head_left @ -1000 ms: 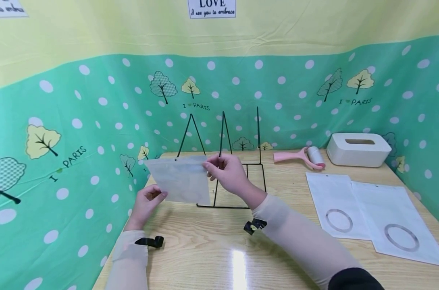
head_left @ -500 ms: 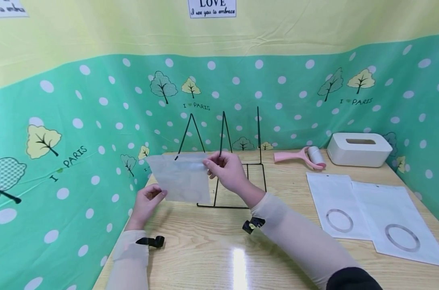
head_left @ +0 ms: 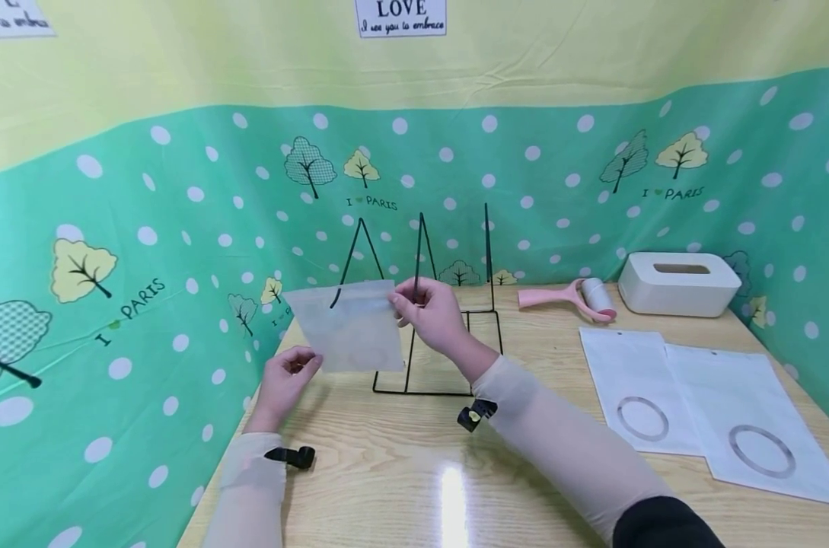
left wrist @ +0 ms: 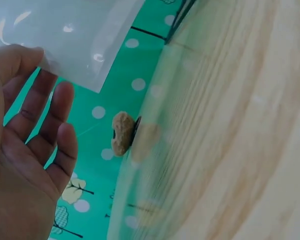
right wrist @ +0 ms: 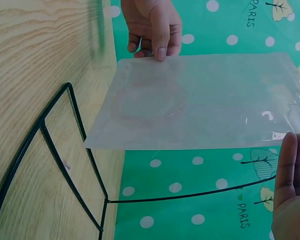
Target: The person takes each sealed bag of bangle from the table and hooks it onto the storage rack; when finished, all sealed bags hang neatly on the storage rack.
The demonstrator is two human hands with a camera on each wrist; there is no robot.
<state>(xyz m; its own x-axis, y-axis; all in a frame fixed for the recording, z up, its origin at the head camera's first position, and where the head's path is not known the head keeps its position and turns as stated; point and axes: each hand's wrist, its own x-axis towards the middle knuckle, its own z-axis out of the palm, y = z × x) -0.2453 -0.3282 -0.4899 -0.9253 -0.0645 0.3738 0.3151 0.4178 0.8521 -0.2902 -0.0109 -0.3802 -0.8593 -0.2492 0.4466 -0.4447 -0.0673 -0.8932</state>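
Note:
A translucent white zip bag [head_left: 349, 331] is held up in front of a black wire rack [head_left: 424, 393]. The tip of the rack's left prong shows in front of the bag, just below its top edge. My left hand [head_left: 285, 384] pinches the bag's lower left corner between thumb and fingers. At the upper right corner my right hand [head_left: 438, 316] pinches the bag, beside the rack's middle prong. A faint ring shows on the lower part of the bag [right wrist: 205, 100] in the right wrist view. The fingers [left wrist: 25, 65] of my left hand grip the bag's edge in the left wrist view.
Two white bags with grey rings lie at the right, a left bag [head_left: 623, 380] and a right bag [head_left: 743, 388], partly overlapping. Behind them are a pink lint roller [head_left: 558, 295] and a white tissue box [head_left: 679, 293]. A patterned curtain [head_left: 572, 152] surrounds the wooden table [head_left: 380, 472].
The bag has risen slightly and shifted back onto the left prong, so more of the prong's tip shows in front of it. Both hands have moved slightly with it.

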